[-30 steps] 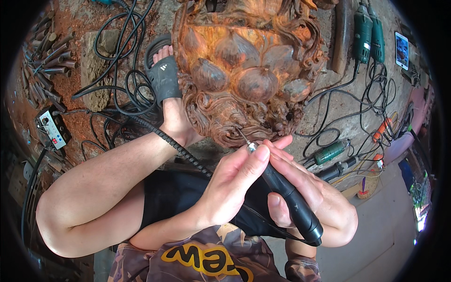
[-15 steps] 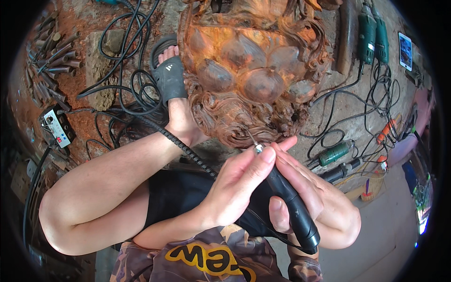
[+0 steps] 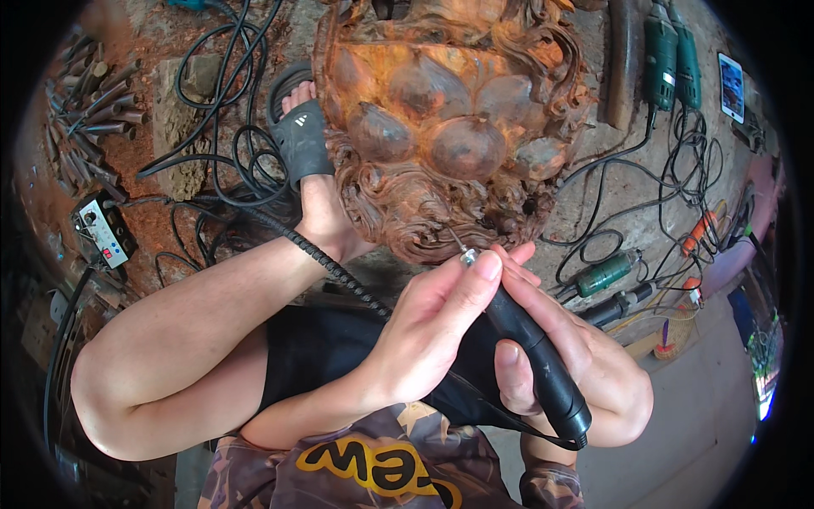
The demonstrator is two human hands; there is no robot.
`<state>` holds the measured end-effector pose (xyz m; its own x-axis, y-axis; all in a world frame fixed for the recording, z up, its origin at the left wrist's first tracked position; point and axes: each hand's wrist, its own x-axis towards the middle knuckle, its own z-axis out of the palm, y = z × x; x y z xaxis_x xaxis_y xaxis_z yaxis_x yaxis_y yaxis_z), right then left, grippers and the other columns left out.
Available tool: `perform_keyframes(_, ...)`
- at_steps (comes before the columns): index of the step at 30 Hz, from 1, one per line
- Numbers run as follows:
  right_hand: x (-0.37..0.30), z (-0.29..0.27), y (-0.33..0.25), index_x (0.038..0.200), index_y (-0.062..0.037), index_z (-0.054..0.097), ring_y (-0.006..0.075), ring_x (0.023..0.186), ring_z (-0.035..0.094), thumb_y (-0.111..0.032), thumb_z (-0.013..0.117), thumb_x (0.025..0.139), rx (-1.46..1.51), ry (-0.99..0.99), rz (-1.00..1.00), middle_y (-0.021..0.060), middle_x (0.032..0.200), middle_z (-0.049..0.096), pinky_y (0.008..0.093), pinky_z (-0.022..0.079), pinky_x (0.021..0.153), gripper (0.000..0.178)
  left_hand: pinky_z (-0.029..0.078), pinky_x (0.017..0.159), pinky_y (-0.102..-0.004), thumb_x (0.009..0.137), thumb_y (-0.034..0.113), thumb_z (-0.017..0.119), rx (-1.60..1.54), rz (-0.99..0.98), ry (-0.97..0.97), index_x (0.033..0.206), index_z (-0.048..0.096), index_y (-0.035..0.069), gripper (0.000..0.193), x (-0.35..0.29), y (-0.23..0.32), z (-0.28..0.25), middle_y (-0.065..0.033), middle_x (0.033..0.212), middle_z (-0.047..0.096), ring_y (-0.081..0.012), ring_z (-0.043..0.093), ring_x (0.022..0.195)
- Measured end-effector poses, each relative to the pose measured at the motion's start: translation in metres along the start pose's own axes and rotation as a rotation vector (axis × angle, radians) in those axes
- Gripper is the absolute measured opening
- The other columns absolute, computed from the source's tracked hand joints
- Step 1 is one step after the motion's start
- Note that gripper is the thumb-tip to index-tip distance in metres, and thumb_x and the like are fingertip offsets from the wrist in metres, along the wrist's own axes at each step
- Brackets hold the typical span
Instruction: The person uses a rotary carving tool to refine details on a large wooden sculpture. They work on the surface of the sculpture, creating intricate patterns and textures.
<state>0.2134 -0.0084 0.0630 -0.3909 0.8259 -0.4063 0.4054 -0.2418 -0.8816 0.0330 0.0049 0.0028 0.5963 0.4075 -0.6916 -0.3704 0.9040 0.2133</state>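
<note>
A black rotary carving tool (image 3: 543,370) slants across my lap, its thin metal bit reaching up and left to the near edge of a brown wood carving (image 3: 398,222). My right hand (image 3: 551,339) wraps round the tool's body, thumb on its near side. Close to the silver collar, my left hand (image 3: 428,327) pinches the tool's front end between thumb and fingers. Rounded bosses and swirling curls cover the carving. Whether the bit's tip touches the wood, I cannot tell.
Black cables (image 3: 246,161) coil at the left beside a white control box (image 3: 103,233) and a pile of wooden sticks (image 3: 93,110). My sandalled foot (image 3: 303,140) rests against the carving. Green power tools (image 3: 661,64), a phone (image 3: 731,87) and another green tool (image 3: 609,273) lie at the right.
The carving has shifted slightly left, and my foot with it. The tool's rear end has swung a little right and up. Both hands keep their hold.
</note>
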Motion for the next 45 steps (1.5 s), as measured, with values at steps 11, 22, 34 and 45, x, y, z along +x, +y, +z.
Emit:
perform_keyframes(11, -0.003, 0.088, 0.007, 0.135, 0.014, 0.051, 0.0446, 0.126, 0.062, -0.021, 0.071, 0.092, 0.018, 0.524, -0.11, 0.0366, 0.131, 0.06, 0.0495, 0.05, 0.106, 0.06, 0.048, 0.103, -0.0357, 0.113, 0.039, 0.043, 0.192, 0.064, -0.042, 0.116, 0.063, -0.007, 0.051, -0.022, 0.001, -0.015, -0.0242, 0.14, 0.062, -0.0194, 0.063, 0.118)
perform_keyframes(22, 0.004, 0.131, 0.007, 0.13, 0.0194, 0.057, 0.0462, 0.121, 0.065, -0.024, 0.069, 0.095, -0.021, 0.758, -0.074, 0.0366, 0.125, 0.065, 0.0494, 0.051, 0.106, 0.057, 0.05, 0.097, -0.0328, 0.113, 0.037, 0.04, 0.282, 0.12, -0.047, 0.105, 0.064, -0.005, 0.049, -0.026, 0.007, -0.03, -0.0196, 0.122, 0.069, -0.0179, 0.064, 0.111)
perform_keyframes(34, 0.005, 0.129, 0.008, 0.129, 0.0186, 0.059, 0.0449, 0.12, 0.066, -0.026, 0.068, 0.096, -0.033, 0.785, -0.078, 0.0359, 0.124, 0.066, 0.0499, 0.051, 0.106, 0.056, 0.044, 0.108, -0.0373, 0.113, 0.034, 0.04, 0.274, 0.118, 0.004, 0.103, 0.066, -0.006, 0.048, -0.021, 0.001, -0.026, -0.0124, 0.102, 0.07, -0.0216, 0.063, 0.119)
perform_keyframes(45, 0.006, 0.137, 0.008, 0.13, 0.0174, 0.058, 0.0459, 0.12, 0.066, -0.024, 0.068, 0.096, -0.091, 0.811, -0.079, 0.0352, 0.126, 0.066, 0.0509, 0.052, 0.104, 0.054, 0.054, 0.092, -0.0325, 0.112, 0.035, 0.038, 0.335, 0.057, 0.012, 0.108, 0.062, -0.005, 0.047, -0.022, 0.005, -0.027, -0.0317, 0.14, 0.058, -0.0181, 0.068, 0.098)
